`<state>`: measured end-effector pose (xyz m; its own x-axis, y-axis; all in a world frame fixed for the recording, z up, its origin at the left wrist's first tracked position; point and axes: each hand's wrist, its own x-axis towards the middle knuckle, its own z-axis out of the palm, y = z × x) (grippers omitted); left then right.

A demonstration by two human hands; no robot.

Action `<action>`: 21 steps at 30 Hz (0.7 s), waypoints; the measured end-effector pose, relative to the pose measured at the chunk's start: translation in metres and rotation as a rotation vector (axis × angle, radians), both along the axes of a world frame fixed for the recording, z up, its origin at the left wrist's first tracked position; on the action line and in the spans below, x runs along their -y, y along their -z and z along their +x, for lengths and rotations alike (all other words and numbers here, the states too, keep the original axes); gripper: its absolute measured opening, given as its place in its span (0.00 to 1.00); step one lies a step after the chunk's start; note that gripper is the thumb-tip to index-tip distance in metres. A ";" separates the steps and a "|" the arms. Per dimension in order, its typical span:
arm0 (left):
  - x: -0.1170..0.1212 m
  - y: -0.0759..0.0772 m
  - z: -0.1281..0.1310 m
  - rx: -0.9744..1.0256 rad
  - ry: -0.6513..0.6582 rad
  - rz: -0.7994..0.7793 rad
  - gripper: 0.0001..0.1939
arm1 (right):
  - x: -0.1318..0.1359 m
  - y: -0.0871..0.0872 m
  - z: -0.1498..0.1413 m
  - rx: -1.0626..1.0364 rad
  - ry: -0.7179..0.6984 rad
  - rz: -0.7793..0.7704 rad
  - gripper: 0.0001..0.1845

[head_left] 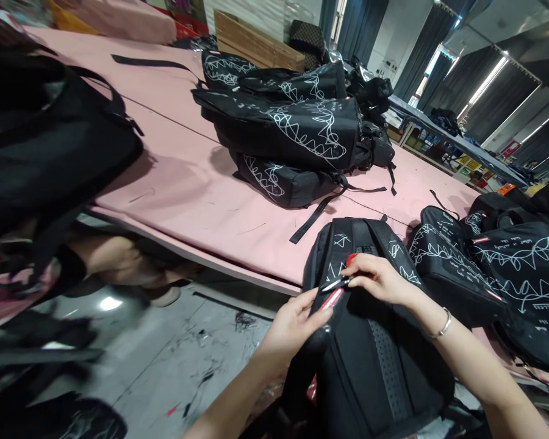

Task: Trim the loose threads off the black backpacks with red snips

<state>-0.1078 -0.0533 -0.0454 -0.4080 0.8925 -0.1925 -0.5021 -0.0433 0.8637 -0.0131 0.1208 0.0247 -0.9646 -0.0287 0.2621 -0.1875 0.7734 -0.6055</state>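
A black backpack (361,341) with white line drawings leans upright against the table edge in front of me, its padded back and straps facing me. My left hand (297,320) is closed, pinching the backpack's edge beside a red-and-white label (333,299). My right hand (377,277), with a silver bracelet at the wrist, is also closed. Its fingertips meet a small dark piece with a shiny pale edge (333,285) just above the label. A small red part (350,260) shows at the right fingers. What exactly these pieces are, I cannot make out.
On the pink-covered table (174,177) lies a pile of black backpacks (297,122). More patterned backpacks (521,262) crowd the right side. At left hangs a blurred black bag (50,134), with a person's arm (105,259) below. Thread scraps litter the grey floor (155,353).
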 end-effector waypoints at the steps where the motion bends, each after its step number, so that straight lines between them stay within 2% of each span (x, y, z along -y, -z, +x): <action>1: 0.001 0.001 0.000 0.072 -0.025 -0.012 0.22 | -0.005 0.005 0.004 -0.038 0.052 -0.008 0.08; 6: 0.000 0.003 0.002 0.367 -0.114 0.043 0.21 | -0.027 0.020 0.021 -0.100 0.128 0.001 0.12; 11: -0.004 -0.003 0.005 0.312 -0.056 0.007 0.16 | -0.028 0.020 0.022 -0.139 0.057 0.038 0.13; 15: -0.005 -0.006 0.004 0.348 -0.029 0.027 0.14 | -0.026 0.017 0.016 -0.158 -0.001 0.060 0.14; 21: -0.005 -0.002 0.001 0.395 0.006 0.047 0.14 | -0.030 0.016 0.003 -0.101 -0.089 0.102 0.17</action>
